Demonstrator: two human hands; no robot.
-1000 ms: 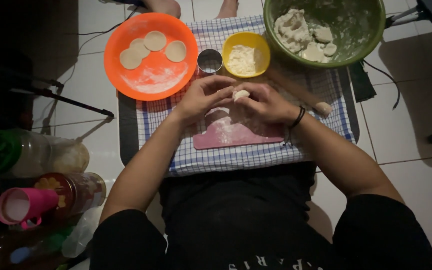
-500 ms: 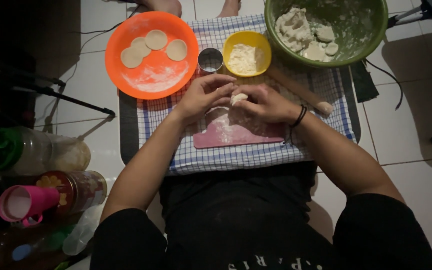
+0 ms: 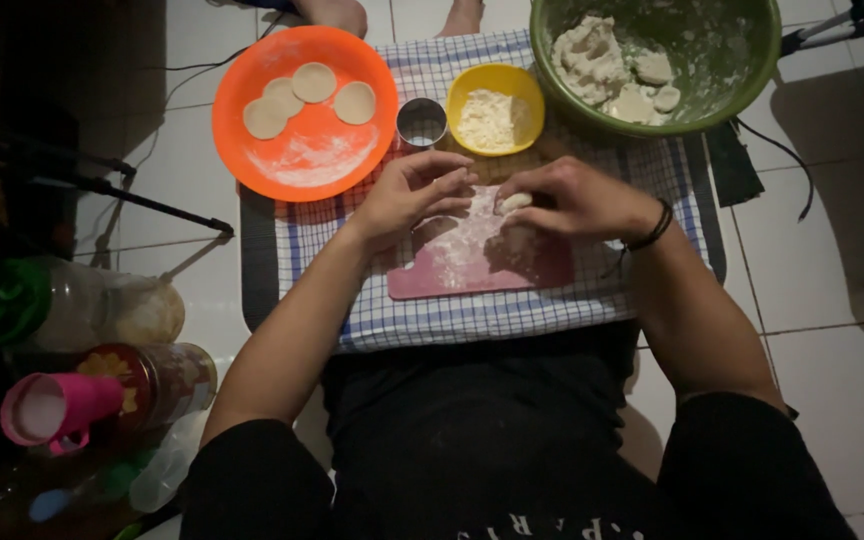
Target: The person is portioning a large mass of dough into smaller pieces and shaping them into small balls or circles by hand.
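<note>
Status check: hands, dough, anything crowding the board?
Right hand pinching small dough piece; left hand empty, fingers curled beside it. Both over floured pink board. Metal cutter and yellow flour bowl close behind.

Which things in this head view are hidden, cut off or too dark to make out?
- Dough piece: mostly covered by the right hand.
- Green bowl: top rim cut off by the upper edge.
- Pink board: upper part hidden under the left hand and right hand.
- Jars at left: too dark to identify contents.
</note>
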